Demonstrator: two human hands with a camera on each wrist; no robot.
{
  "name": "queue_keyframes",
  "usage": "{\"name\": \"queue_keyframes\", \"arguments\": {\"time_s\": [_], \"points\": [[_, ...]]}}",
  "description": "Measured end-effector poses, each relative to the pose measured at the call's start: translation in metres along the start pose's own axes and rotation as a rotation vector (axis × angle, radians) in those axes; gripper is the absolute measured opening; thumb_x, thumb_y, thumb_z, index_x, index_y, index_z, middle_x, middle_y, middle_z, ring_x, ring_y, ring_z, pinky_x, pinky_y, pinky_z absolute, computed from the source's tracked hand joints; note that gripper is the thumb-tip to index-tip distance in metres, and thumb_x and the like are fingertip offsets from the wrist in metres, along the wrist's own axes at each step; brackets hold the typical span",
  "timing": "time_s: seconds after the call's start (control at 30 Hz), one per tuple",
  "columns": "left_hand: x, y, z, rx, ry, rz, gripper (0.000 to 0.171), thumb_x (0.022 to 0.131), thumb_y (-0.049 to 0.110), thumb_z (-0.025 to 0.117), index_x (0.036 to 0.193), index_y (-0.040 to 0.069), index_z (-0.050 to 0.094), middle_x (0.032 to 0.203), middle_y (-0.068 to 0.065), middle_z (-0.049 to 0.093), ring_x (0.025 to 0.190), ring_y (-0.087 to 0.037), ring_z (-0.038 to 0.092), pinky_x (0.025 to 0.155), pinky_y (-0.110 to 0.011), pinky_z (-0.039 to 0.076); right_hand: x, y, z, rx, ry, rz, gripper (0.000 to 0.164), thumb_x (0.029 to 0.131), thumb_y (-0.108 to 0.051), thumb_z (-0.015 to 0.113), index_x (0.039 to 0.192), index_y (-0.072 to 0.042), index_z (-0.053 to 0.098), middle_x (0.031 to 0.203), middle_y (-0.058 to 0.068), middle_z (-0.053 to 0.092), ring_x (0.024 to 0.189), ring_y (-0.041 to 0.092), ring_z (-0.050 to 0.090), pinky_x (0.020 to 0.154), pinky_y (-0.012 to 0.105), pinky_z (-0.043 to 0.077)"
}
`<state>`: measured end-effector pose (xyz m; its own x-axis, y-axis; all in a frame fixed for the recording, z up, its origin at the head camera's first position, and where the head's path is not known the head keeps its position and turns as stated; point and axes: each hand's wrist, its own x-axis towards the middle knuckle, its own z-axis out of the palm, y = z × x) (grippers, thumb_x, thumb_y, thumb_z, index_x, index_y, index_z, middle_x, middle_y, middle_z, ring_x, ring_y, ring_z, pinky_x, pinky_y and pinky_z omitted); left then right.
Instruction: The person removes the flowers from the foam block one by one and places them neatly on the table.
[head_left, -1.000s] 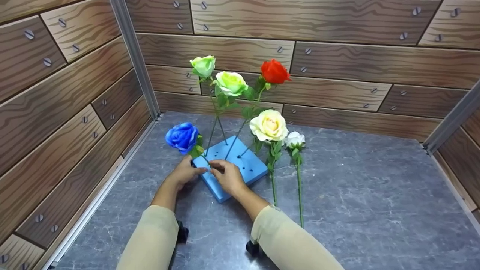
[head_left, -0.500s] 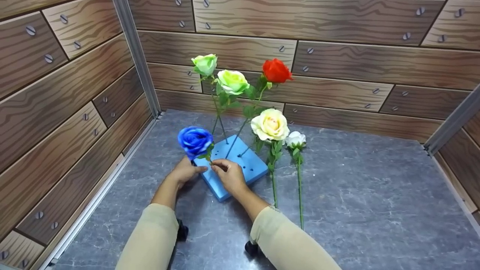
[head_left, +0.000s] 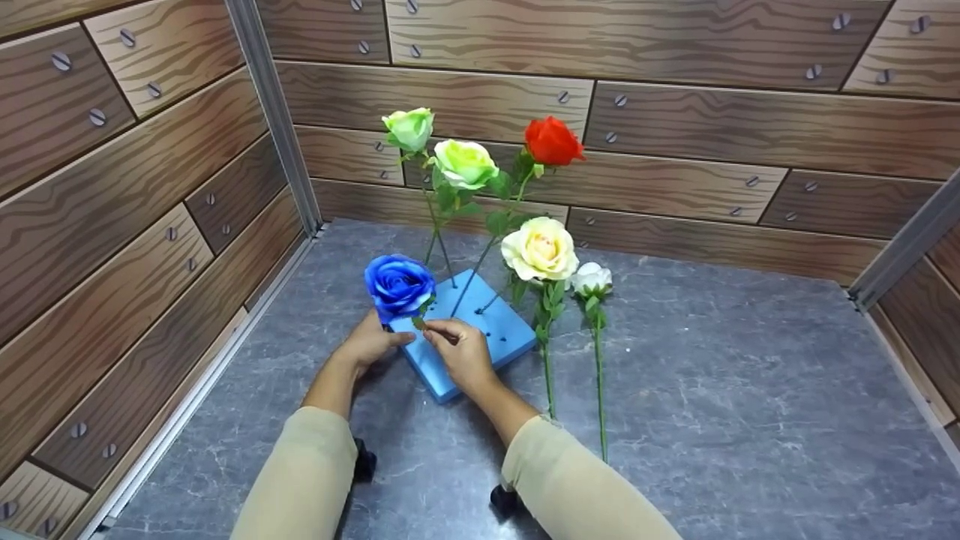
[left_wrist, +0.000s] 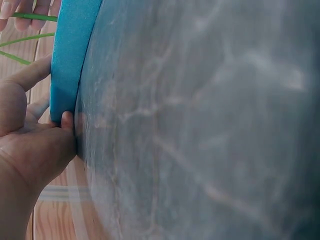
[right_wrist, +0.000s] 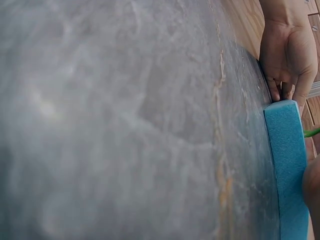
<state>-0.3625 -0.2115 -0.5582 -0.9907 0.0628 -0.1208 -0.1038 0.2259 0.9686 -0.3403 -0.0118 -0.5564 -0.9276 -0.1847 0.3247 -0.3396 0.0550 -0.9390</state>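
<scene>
A blue artificial rose point(head_left: 400, 285) leans over the left part of a light blue foam block point(head_left: 510, 326) with small holes in its top. My right hand point(head_left: 461, 352) pinches its stem low down, just above the block. In the left wrist view the green stem point(left_wrist: 35, 17) meets the block's top face; whether it sits in a hole cannot be seen. With the thumb on top, my left hand point(head_left: 367, 343) holds the block's left corner; the left wrist view shows its fingers point(left_wrist: 67, 121) against the side. Two pale green roses point(head_left: 465, 165) and a red rose point(head_left: 553, 141) stand in the block.
Right of the block, a cream rose point(head_left: 540, 249) and a white rose point(head_left: 592, 279) lie on the grey marbled tabletop point(head_left: 750, 390), stems toward the person. Wood-patterned walls point(head_left: 697, 135) with metal corner posts point(head_left: 274, 112) enclose the table.
The blue rose's head has swung right and slightly down, turning its bloom toward the camera. My right hand keeps its pinch on the stem; the left hand stays on the block.
</scene>
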Motion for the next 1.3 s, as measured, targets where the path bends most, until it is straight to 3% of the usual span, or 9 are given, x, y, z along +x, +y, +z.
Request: {"name": "queue_keyframes", "arguments": {"time_s": [0.23, 0.43, 0.5, 0.63, 0.73, 0.83, 1.0, 1.3], "points": [[-0.001, -0.002, 0.001, -0.027, -0.005, 0.062, 0.065, 0.089, -0.001, 0.077, 0.149, -0.005, 0.054, 0.151, -0.023, 0.061, 0.138, -0.032, 0.057, 0.123, -0.046, 0.042, -0.001, 0.003, 0.0, 0.039, 0.01, -0.028, 0.016, 0.096, 0.002, 0.078, 0.111, 0.007, 0.082, 0.109, 0.027, 0.08, 0.098, 0.024, 0.077, 0.085, 0.017, 0.062], [-0.001, -0.001, 0.0, -0.018, -0.013, 0.093, 0.062, 0.087, 0.001, 0.078, 0.146, -0.004, 0.06, 0.14, -0.017, 0.068, 0.12, -0.02, 0.064, 0.106, -0.031, 0.05, -0.002, 0.004, -0.001, 0.053, 0.013, -0.043, 0.015, 0.096, 0.005, 0.076, 0.109, 0.007, 0.082, 0.107, 0.028, 0.079, 0.095, 0.016, 0.075, 0.084, 0.017, 0.062], [0.0, 0.0, 0.001, -0.026, -0.033, 0.099, 0.056, 0.088, 0.003, 0.078, 0.142, -0.005, 0.063, 0.136, -0.019, 0.069, 0.117, -0.022, 0.065, 0.104, -0.033, 0.052, -0.003, 0.004, -0.001, 0.052, 0.02, -0.055, 0.014, 0.095, 0.004, 0.077, 0.107, 0.007, 0.083, 0.105, 0.027, 0.079, 0.093, 0.011, 0.073, 0.084, 0.017, 0.062], [0.0, 0.001, 0.0, 0.005, -0.03, 0.056, 0.064, 0.091, 0.006, 0.08, 0.151, -0.001, 0.057, 0.153, -0.022, 0.06, 0.14, -0.034, 0.058, 0.123, -0.048, 0.045, -0.005, 0.003, -0.002, 0.052, 0.037, -0.071, 0.013, 0.095, 0.002, 0.078, 0.107, 0.006, 0.083, 0.106, 0.025, 0.08, 0.092, 0.005, 0.072, 0.083, 0.017, 0.062], [-0.001, 0.002, -0.002, 0.053, 0.006, -0.028, 0.083, 0.093, 0.009, 0.082, 0.166, 0.006, 0.042, 0.173, -0.021, 0.037, 0.163, -0.039, 0.033, 0.136, -0.055, 0.026, -0.005, 0.001, -0.002, 0.065, 0.039, -0.072, 0.016, 0.095, 0.001, 0.079, 0.11, 0.005, 0.083, 0.108, 0.024, 0.08, 0.095, 0.006, 0.074, 0.084, 0.017, 0.062], [0.0, 0.002, -0.003, 0.078, 0.004, -0.078, 0.091, 0.096, 0.012, 0.081, 0.171, 0.01, 0.031, 0.18, -0.021, 0.02, 0.169, -0.042, 0.015, 0.138, -0.057, 0.018, -0.004, 0.0, -0.003, 0.054, 0.041, -0.082, 0.017, 0.096, -0.002, 0.08, 0.111, 0.004, 0.083, 0.109, 0.021, 0.081, 0.096, 0.007, 0.075, 0.082, 0.016, 0.061], [0.001, 0.004, -0.002, 0.07, -0.004, -0.081, 0.09, 0.096, 0.009, 0.081, 0.172, 0.014, 0.032, 0.181, -0.021, 0.019, 0.169, -0.042, 0.015, 0.138, -0.056, 0.019, -0.006, -0.004, -0.004, 0.036, 0.051, -0.102, 0.019, 0.098, -0.005, 0.078, 0.113, 0.007, 0.082, 0.108, 0.021, 0.081, 0.092, 0.007, 0.073, 0.078, 0.016, 0.06], [-0.001, 0.005, -0.005, 0.081, -0.011, -0.105, 0.09, 0.098, 0.012, 0.08, 0.173, 0.014, 0.03, 0.182, -0.021, 0.017, 0.169, -0.042, 0.014, 0.137, -0.056, 0.024, -0.011, -0.018, -0.007, 0.011, 0.102, -0.086, 0.021, 0.1, -0.009, 0.077, 0.116, 0.004, 0.082, 0.107, 0.019, 0.081, 0.09, 0.017, 0.075, 0.073, 0.02, 0.06]]}}
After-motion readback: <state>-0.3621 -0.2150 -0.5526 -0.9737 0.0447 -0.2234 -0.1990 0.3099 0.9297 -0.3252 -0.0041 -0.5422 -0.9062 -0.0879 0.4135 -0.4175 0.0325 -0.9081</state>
